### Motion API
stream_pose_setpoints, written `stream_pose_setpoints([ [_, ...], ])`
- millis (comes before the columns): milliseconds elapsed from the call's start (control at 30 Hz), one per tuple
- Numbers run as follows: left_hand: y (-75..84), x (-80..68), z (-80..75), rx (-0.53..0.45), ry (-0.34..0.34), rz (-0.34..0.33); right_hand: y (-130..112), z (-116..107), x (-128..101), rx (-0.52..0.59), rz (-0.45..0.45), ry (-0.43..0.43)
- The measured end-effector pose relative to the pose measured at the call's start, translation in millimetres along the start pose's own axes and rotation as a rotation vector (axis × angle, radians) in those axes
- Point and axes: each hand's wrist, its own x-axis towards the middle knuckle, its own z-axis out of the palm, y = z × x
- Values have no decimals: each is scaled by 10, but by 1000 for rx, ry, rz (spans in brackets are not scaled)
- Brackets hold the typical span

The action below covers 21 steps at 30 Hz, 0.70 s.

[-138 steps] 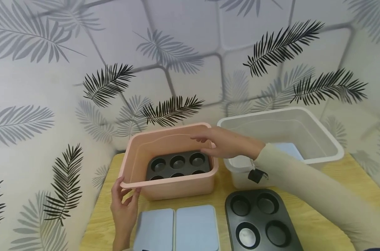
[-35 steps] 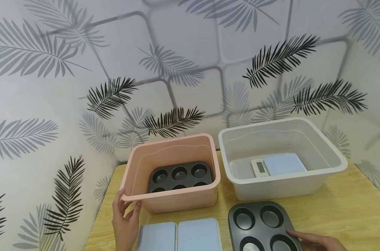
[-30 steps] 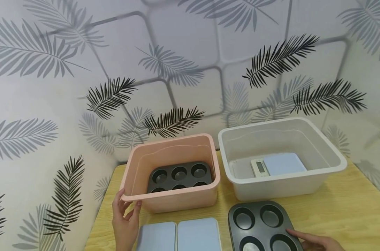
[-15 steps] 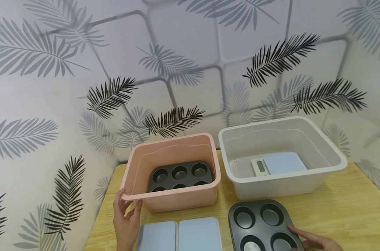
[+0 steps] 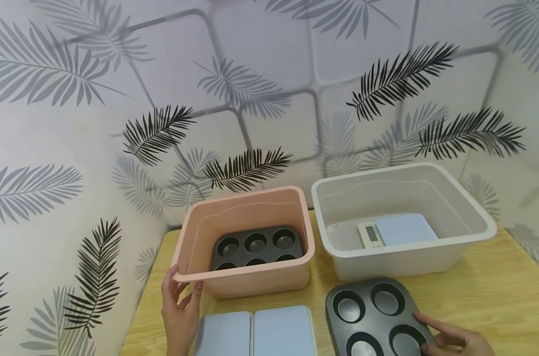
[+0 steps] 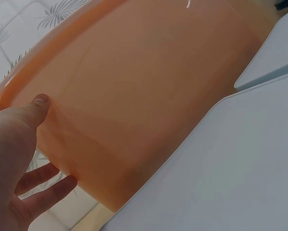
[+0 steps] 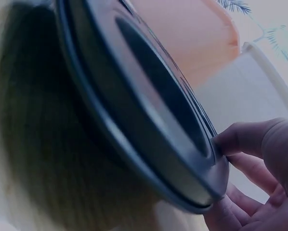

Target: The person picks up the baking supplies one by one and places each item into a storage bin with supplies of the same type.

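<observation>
My left hand (image 5: pixel 180 316) holds the front left corner of a pink plastic bin (image 5: pixel 260 279). In the left wrist view its thumb lies on the bin's outer wall (image 6: pixel 149 96), with other fingers around the corner. Inside the bin lies a dark muffin tin (image 5: pixel 247 244). A second dark muffin tin (image 5: pixel 367 314) is at the front right, its near end cut off by the frame. My right hand (image 5: pixel 463 341) pinches this tin's right edge. In the right wrist view the tin (image 7: pixel 177 163) appears tilted, with dark shadow beneath; whether it is off the table is unclear.
A whitish bin (image 5: pixel 398 259) stands right of the pink one. It contains a pale blue panel (image 5: pixel 407 228) beside a white piece with a small display (image 5: pixel 370 235). Two flat light-blue panels (image 5: pixel 283 331) lie on the wooden table (image 5: pixel 496 282). A leaf-patterned wall rises behind.
The right hand has come from above the pink bin's right side down to the front muffin tin and now grips its edge. The left hand has stayed at the bin's corner.
</observation>
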Motion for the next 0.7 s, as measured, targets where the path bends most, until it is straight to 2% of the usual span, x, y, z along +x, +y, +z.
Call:
stream_pose_setpoints([
  [100, 16, 0, -2, -6, 0, 1, -52, -9, -50, -40, -22, 29],
  [367, 27, -13, 7, -36, 14, -3, -203, -15, -158, -234, -126, 89],
  [500, 28, -16, 11, -27, 10, -1, -269, 20, -219, -244, -139, 121],
  [700, 23, -6, 7, -29, 5, 22, -370, 69, -303, -246, -191, 112],
])
